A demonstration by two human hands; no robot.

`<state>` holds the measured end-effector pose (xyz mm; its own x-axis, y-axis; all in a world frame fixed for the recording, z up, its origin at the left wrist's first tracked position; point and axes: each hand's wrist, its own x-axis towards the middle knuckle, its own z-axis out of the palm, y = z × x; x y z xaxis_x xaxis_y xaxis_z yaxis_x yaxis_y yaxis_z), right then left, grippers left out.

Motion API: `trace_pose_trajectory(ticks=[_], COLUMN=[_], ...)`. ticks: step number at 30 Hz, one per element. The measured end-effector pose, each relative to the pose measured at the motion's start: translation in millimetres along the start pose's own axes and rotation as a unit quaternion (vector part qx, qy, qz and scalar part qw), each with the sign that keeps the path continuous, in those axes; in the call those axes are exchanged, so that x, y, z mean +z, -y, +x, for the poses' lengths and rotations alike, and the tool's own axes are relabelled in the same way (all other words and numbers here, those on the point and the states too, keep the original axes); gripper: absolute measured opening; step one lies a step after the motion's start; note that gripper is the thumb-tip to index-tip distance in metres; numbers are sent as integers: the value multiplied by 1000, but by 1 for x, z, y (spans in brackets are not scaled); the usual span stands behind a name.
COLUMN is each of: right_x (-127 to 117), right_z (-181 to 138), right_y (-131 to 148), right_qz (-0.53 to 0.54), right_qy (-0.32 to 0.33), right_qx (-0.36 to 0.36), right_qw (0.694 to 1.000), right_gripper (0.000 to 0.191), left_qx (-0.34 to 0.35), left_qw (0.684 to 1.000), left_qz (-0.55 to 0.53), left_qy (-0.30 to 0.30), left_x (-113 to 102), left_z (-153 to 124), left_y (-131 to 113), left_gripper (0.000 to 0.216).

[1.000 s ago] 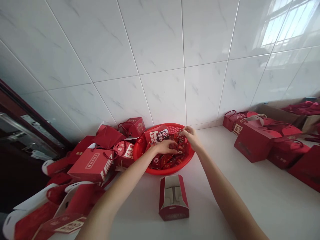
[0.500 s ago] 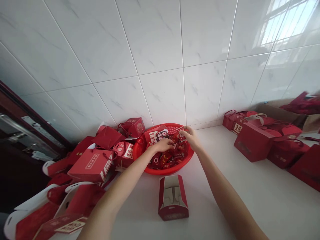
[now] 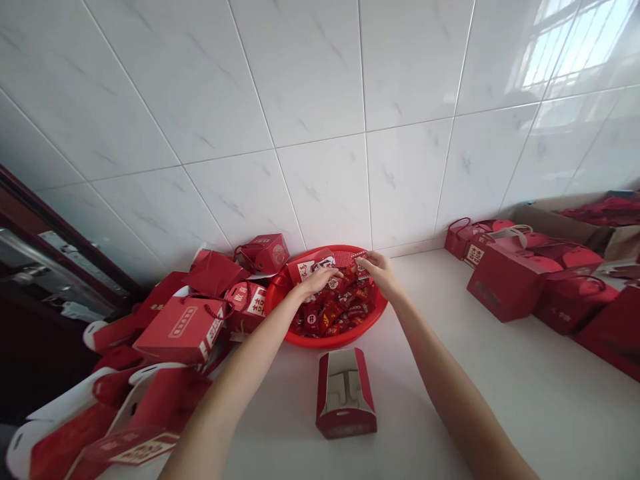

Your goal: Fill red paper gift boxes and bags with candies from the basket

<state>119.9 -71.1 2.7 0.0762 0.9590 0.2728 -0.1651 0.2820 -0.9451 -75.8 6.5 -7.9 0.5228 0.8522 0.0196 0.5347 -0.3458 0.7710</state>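
Observation:
A round red plastic basket (image 3: 327,341) stands against the tiled wall, filled with red-wrapped candies (image 3: 330,313). My left hand (image 3: 316,283) is over the basket's left part, fingers stretched toward the right just above the candies. A printed red card or packet (image 3: 305,270) leans at the back, partly behind that hand. At the right rim, my right hand (image 3: 380,270) pinches a small red candy packet (image 3: 361,264) between thumb and fingers. In front of the basket, between my forearms, an open red gift box (image 3: 346,393) shows its pale inside.
Red gift boxes (image 3: 180,330) and bags are heaped at the left, close to my left forearm. More red boxes (image 3: 507,283) stand in a row at the right, with a cardboard carton (image 3: 555,217) behind them. The white countertop (image 3: 430,320) runs along the wall.
My left hand has shifted a little left and up, uncovering more candies in the middle of the basket. My right hand stays almost in place with the packet.

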Motion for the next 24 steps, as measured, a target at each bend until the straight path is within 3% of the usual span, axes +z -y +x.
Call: trace_pose_trajectory(ticks=[4, 12, 16, 20, 24], right_x=[0, 0, 0, 0, 0], right_z=[0, -1, 0, 0, 0], right_y=[0, 1, 1, 0, -1], right_qz=[1, 5, 4, 15, 27], right_qy=[11, 3, 0, 2, -4], right_qx=[-2, 7, 7, 5, 9], right_qw=[1000, 1000, 1000, 1000, 1000], right_gripper=[33, 33, 31, 31, 33], left_qx=[-11, -22, 2, 64, 161], left_qw=[1000, 999, 999, 993, 948], left_qz=[7, -38, -40, 56, 223], left_qy=[2, 14, 32, 85, 161], left_x=[1, 3, 2, 9, 28], left_z=[-1, -5, -7, -14, -22], left_y=[-2, -5, -3, -8, -23], left_gripper=[27, 27, 42, 44, 27])
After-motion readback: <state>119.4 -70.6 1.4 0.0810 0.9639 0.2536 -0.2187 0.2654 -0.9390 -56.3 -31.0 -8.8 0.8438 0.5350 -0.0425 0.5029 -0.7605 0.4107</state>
